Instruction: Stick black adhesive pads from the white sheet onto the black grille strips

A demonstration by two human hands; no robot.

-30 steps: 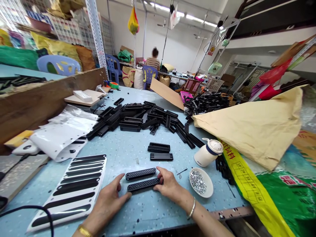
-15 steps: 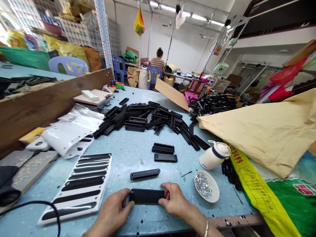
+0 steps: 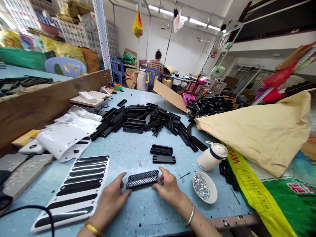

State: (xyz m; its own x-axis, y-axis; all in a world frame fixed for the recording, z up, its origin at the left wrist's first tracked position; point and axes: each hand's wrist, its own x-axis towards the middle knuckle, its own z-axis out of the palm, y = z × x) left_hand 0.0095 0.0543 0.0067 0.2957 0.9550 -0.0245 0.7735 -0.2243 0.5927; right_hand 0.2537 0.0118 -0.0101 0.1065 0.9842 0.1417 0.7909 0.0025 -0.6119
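Note:
Two black perforated strips (image 3: 142, 179) lie side by side on the light blue table (image 3: 148, 210), close in front of me. My left hand (image 3: 112, 197) pinches the left end of the nearer strip between thumb and fingers. At its right end my right hand (image 3: 168, 187) does the same, thumb on the far side and fingertips on the near side. Both hands rest low on the tabletop. A gold bangle shows on my left wrist and a silver one on my right.
A white bowl of small screws (image 3: 202, 187) and a tipped white jar (image 3: 212, 155) sit to the right. Two more black parts (image 3: 162, 154) and a big pile of black parts (image 3: 143, 120) lie beyond. A white sticker sheet (image 3: 74, 189) lies left, a tan sack (image 3: 254, 131) right. A person (image 3: 155, 64) sits far back.
Half a second ago both hands held one strip smooth side up near the table edge. Now it lies perforated side up, pushed against the other strip farther from me.

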